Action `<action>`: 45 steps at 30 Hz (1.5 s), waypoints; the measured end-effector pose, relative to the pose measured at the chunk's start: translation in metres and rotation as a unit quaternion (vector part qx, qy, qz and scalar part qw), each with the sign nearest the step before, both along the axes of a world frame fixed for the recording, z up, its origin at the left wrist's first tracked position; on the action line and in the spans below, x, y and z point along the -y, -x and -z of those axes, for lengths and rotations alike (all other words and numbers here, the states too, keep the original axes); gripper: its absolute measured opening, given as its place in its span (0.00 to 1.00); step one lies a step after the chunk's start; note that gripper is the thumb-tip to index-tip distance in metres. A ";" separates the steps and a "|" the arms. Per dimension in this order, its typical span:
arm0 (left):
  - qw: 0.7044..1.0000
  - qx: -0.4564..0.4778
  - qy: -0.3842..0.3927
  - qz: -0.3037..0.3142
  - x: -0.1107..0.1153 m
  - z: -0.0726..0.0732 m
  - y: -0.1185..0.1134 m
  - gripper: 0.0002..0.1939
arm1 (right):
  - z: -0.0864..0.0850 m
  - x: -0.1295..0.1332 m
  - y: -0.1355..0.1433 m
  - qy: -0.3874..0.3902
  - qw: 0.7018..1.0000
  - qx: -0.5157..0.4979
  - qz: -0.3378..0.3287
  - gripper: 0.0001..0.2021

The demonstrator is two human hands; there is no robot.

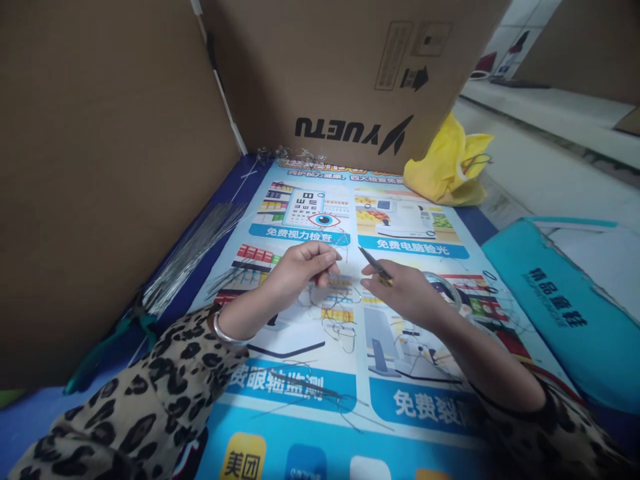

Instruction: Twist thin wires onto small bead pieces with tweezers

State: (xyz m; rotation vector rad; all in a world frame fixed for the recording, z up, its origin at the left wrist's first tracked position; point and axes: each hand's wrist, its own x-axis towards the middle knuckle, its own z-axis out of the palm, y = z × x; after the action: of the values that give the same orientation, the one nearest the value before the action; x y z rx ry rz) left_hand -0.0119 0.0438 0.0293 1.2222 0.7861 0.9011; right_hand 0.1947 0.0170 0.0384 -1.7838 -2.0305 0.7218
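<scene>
My left hand (311, 265) is pinched shut on a thin bent wire (345, 241) over the printed poster sheet (353, 200). To its right, my right hand (400, 290) grips dark-tipped pliers (376, 265), the tip pointing up and left toward the wire. The two hands are apart. Bent wire loops (344, 333) lie on the sheet just below them, and loose wires (320, 390) are spread nearer the front.
A bundle of straight wires (193, 250) and green-handled pliers (113, 343) lie at the left. Cardboard walls (330, 73) stand at the left and back. A yellow bag (447, 170) and teal box (565, 307) are at the right.
</scene>
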 end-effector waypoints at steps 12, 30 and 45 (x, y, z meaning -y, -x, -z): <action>0.993 -0.001 0.038 0.110 0.004 -0.001 0.000 0.10 | 0.003 0.005 0.006 -0.037 0.994 0.023 -0.098 0.12; 0.996 -0.044 0.021 0.079 0.007 -0.003 -0.003 0.11 | 0.020 0.007 0.010 -0.096 0.984 0.120 -0.089 0.15; 0.996 -0.074 -0.011 0.038 0.006 -0.007 -0.004 0.10 | 0.020 0.007 0.009 -0.095 0.980 0.165 -0.060 0.15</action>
State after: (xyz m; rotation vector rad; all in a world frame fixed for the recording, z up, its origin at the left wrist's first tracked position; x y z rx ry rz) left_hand -0.0075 0.0379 0.0359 1.3408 0.8435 0.7655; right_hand 0.1859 0.0097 0.0184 -1.7745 -2.3456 0.2610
